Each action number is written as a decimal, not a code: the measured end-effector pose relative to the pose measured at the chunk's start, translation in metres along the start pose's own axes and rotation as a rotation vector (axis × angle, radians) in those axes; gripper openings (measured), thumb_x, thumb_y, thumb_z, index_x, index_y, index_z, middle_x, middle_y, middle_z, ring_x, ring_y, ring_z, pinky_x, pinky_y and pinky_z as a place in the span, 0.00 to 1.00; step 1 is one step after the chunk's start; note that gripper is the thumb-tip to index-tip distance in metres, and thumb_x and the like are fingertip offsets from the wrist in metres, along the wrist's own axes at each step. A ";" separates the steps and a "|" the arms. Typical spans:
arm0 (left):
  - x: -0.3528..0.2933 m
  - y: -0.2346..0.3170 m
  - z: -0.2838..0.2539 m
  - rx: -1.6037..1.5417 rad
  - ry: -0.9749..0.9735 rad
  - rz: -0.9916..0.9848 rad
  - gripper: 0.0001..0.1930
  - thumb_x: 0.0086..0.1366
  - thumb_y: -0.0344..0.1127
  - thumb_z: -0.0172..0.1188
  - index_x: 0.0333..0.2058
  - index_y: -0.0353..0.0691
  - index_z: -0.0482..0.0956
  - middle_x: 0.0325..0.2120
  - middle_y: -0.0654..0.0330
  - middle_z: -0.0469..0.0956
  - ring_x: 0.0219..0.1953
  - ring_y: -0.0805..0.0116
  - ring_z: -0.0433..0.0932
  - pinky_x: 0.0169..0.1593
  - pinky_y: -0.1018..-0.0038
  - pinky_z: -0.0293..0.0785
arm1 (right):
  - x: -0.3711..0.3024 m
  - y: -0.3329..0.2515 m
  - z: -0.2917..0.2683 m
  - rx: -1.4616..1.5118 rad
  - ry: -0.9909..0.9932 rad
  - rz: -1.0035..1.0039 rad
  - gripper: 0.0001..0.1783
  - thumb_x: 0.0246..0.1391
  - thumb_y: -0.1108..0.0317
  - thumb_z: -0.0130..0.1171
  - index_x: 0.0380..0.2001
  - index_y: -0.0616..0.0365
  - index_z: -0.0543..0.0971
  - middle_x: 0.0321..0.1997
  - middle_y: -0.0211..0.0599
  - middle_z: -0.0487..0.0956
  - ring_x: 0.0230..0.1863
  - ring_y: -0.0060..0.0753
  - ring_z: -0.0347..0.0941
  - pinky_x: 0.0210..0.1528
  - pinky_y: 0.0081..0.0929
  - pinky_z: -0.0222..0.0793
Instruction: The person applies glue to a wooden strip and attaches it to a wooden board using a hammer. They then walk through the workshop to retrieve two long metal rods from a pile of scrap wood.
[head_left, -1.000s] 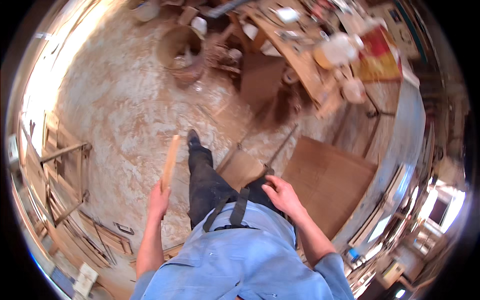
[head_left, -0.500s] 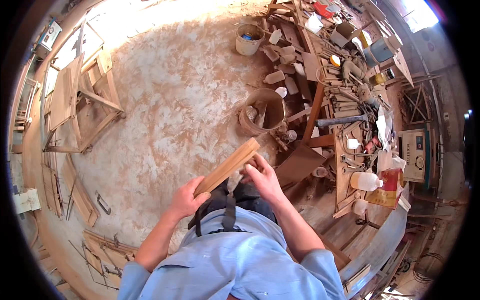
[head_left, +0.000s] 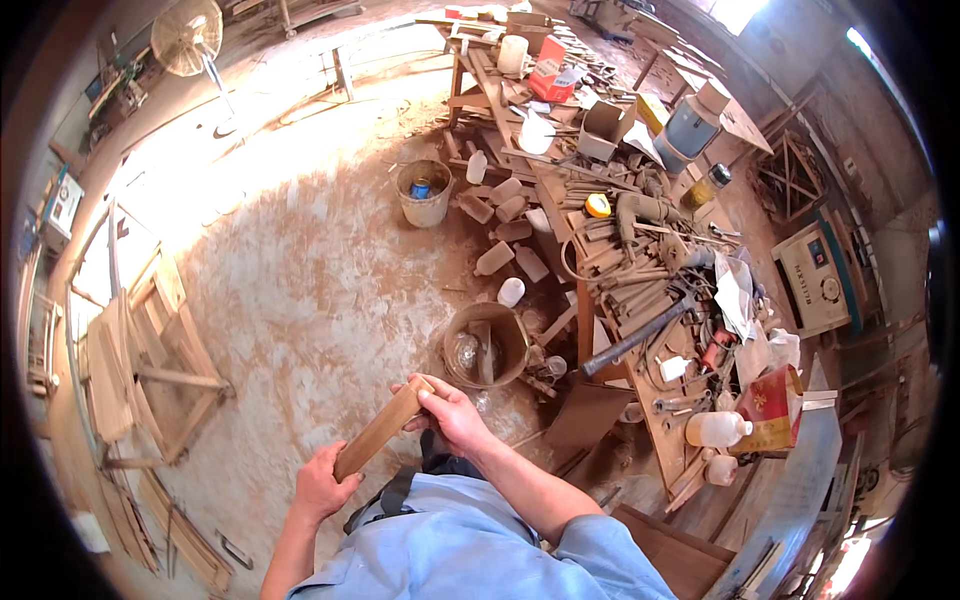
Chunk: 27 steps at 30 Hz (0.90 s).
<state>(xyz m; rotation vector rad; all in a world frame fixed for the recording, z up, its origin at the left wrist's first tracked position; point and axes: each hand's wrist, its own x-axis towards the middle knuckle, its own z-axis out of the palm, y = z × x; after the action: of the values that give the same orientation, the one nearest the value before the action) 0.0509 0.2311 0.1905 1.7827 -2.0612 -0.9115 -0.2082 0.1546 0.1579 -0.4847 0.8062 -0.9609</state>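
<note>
A short wooden board slants across in front of my body, held between both hands. My left hand is closed round its lower, nearer end, the thumb lying on the edge. At the upper, farther end my right hand grips it, with the thumb on top and the fingers curled round the far side. The undersides of the board and some fingertips are hidden. Just beyond the board stands a round bucket with scraps in it.
At my right a long workbench is crowded with tools, including a hammer, and a plastic bottle. Dusty bottles lie on the floor beside another bucket. A wooden frame stands at the left.
My right hand has closed on the board's far end, where it was beside it before. The board has turned a little steeper. My view has swung toward the bench and far floor.
</note>
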 end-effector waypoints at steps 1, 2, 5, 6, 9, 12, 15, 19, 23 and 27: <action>0.009 -0.001 -0.007 0.019 -0.005 -0.014 0.27 0.49 0.40 0.66 0.49 0.41 0.73 0.42 0.51 0.77 0.44 0.52 0.78 0.46 0.63 0.75 | 0.011 -0.004 0.001 0.023 -0.001 -0.022 0.21 0.64 0.68 0.45 0.59 0.62 0.65 0.57 0.47 0.73 0.52 0.38 0.74 0.43 0.28 0.80; 0.028 0.001 -0.014 0.030 -0.060 0.033 0.28 0.50 0.43 0.66 0.50 0.41 0.73 0.42 0.50 0.77 0.44 0.52 0.77 0.46 0.63 0.75 | 0.021 -0.010 0.002 0.042 -0.004 -0.038 0.21 0.64 0.69 0.45 0.58 0.62 0.65 0.57 0.47 0.73 0.53 0.39 0.74 0.43 0.28 0.80; 0.080 -0.007 -0.028 -0.024 -0.196 0.014 0.31 0.53 0.51 0.64 0.52 0.41 0.72 0.46 0.51 0.77 0.47 0.51 0.76 0.50 0.62 0.73 | 0.047 -0.032 0.001 -0.022 0.172 -0.093 0.19 0.59 0.71 0.47 0.53 0.64 0.71 0.51 0.44 0.76 0.49 0.35 0.74 0.44 0.30 0.78; 0.093 -0.005 -0.035 -0.038 -0.234 0.019 0.29 0.55 0.53 0.62 0.50 0.39 0.73 0.44 0.49 0.77 0.46 0.49 0.76 0.49 0.61 0.72 | 0.051 -0.049 0.009 0.003 0.186 -0.088 0.18 0.59 0.71 0.47 0.52 0.64 0.72 0.50 0.44 0.76 0.48 0.34 0.74 0.44 0.29 0.76; 0.142 -0.004 -0.055 -0.083 -0.370 0.009 0.26 0.55 0.53 0.62 0.44 0.37 0.73 0.35 0.44 0.78 0.40 0.44 0.76 0.42 0.56 0.72 | 0.084 -0.060 0.000 0.088 0.175 -0.164 0.15 0.61 0.65 0.50 0.49 0.58 0.72 0.50 0.42 0.76 0.46 0.34 0.75 0.32 0.25 0.77; 0.169 -0.016 -0.081 -0.163 -0.358 -0.028 0.25 0.55 0.50 0.62 0.43 0.36 0.73 0.30 0.43 0.78 0.36 0.42 0.77 0.40 0.54 0.72 | 0.125 -0.062 -0.012 0.103 0.088 -0.155 0.18 0.60 0.61 0.56 0.50 0.56 0.71 0.47 0.39 0.77 0.41 0.31 0.76 0.29 0.24 0.74; 0.202 -0.047 -0.083 -0.282 -0.353 -0.048 0.24 0.55 0.49 0.62 0.43 0.37 0.73 0.29 0.42 0.78 0.35 0.41 0.77 0.39 0.54 0.71 | 0.175 -0.074 0.003 -0.006 0.134 -0.140 0.15 0.62 0.62 0.53 0.49 0.55 0.72 0.41 0.35 0.79 0.34 0.26 0.76 0.25 0.23 0.74; 0.253 -0.082 -0.111 -0.336 -0.315 -0.018 0.22 0.55 0.47 0.63 0.42 0.36 0.73 0.29 0.43 0.79 0.35 0.41 0.77 0.39 0.53 0.71 | 0.238 -0.088 0.020 -0.070 0.151 -0.162 0.11 0.62 0.62 0.53 0.44 0.55 0.72 0.37 0.33 0.80 0.30 0.26 0.76 0.24 0.23 0.74; 0.303 -0.113 -0.157 -0.438 -0.330 -0.052 0.21 0.56 0.49 0.61 0.41 0.38 0.74 0.29 0.44 0.79 0.35 0.42 0.77 0.39 0.53 0.71 | 0.301 -0.106 0.046 -0.303 0.259 -0.141 0.09 0.61 0.62 0.55 0.37 0.56 0.73 0.32 0.35 0.79 0.27 0.26 0.76 0.24 0.22 0.73; 0.359 -0.145 -0.188 -0.217 -0.320 -0.181 0.20 0.58 0.53 0.57 0.41 0.43 0.76 0.32 0.47 0.80 0.38 0.46 0.78 0.41 0.56 0.73 | 0.349 -0.133 0.070 -0.577 0.382 -0.172 0.07 0.60 0.67 0.54 0.34 0.59 0.75 0.26 0.32 0.77 0.27 0.22 0.73 0.25 0.20 0.68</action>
<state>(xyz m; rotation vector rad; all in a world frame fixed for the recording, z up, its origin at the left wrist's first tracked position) 0.1991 -0.1733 0.1758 1.8218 -1.9024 -1.4969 -0.1103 -0.2131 0.1581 -0.8938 1.4197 -0.9875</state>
